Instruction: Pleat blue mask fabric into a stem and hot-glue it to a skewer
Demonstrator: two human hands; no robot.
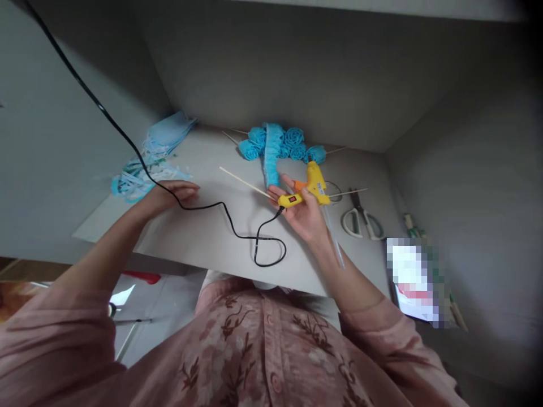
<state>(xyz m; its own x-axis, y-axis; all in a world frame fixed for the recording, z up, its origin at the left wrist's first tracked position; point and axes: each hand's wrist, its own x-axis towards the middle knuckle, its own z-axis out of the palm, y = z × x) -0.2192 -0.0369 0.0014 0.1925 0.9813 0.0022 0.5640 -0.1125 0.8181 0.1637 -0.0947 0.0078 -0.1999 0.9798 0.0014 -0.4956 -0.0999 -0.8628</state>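
Observation:
In the head view my right hand (306, 219) holds a yellow glue gun (316, 182) by its handle, thumb over it and palm up. A clear glue stick (334, 237) sticks out of its back toward my forearm. My left hand (180, 192) rests at the table's left, fingers stretched out, with the gun's black cord (223, 204) running across it. Beyond the right hand lie several blue paper-like roses (294, 137) on thin sticks. A pleated blue strip (272, 161) lies over them, its near end by my right fingertips. A bare wooden stick (244, 181) points left from that hand.
Folded blue masks (170, 133) and a heap of cut strips (138, 176) lie at the left. White-handled scissors (361, 221) lie at the right, near a lit phone (410, 277). Walls enclose the table (203, 243) at the back and sides.

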